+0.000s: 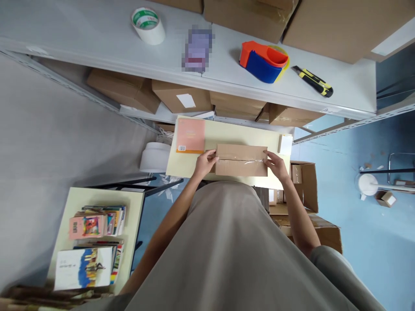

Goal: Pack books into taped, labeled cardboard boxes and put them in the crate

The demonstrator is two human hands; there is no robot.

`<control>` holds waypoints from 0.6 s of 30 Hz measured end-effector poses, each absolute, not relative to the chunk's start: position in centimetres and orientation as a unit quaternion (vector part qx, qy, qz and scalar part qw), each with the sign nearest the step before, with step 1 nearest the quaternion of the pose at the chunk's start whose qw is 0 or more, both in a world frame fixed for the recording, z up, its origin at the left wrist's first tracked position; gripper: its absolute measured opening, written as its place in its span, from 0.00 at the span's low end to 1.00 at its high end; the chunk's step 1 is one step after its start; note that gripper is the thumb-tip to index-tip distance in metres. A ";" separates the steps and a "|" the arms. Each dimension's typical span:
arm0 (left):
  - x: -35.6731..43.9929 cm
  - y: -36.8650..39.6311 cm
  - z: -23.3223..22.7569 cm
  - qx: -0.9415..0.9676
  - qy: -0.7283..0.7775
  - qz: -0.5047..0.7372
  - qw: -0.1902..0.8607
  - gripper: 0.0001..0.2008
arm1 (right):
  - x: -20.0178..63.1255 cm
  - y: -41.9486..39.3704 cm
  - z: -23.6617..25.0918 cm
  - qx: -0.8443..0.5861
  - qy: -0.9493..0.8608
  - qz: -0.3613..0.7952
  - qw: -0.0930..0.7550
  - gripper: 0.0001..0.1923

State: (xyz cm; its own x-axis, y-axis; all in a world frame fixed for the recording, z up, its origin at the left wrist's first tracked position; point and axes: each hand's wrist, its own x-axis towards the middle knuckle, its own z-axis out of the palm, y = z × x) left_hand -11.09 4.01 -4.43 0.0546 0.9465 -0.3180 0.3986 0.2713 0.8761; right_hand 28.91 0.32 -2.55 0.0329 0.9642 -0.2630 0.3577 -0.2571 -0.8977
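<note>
A flat brown cardboard box (241, 167) lies on the cream tabletop (227, 131) in front of me, its two top flaps meeting along a lengthwise seam. Shiny tape shows near the right part of that seam. My left hand (206, 162) grips the box's left end, thumb on top near the seam. At the right end, my right hand (275, 164) pinches the edge between thumb and fingers. Left of the box lies a pink book (190, 134) with a barcode and an orange strip. A small white box or pad (285, 144) sits at the tabletop's right edge.
On the grey shelf (106, 30) above are a tape roll (152, 32), a blurred purple item (197, 49), an orange-and-blue tape dispenser (264, 62) and a box cutter (313, 81). Book stacks (84, 268) occupy a side table at left. Open cartons (308, 185) stand at right.
</note>
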 end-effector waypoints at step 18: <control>-12.9 6.1 -4.5 0.514 0.588 0.262 0.567 0.34 | 27.6 -0.1 -1.7 -0.652 -0.523 0.461 0.298 0.40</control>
State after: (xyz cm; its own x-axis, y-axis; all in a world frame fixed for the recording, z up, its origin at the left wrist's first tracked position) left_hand -12.85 6.06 -4.50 0.1707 0.9017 -0.3972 0.3066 0.3345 0.8911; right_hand 27.64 -0.13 -1.71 0.0291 0.9569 -0.2891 0.4076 -0.2754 -0.8706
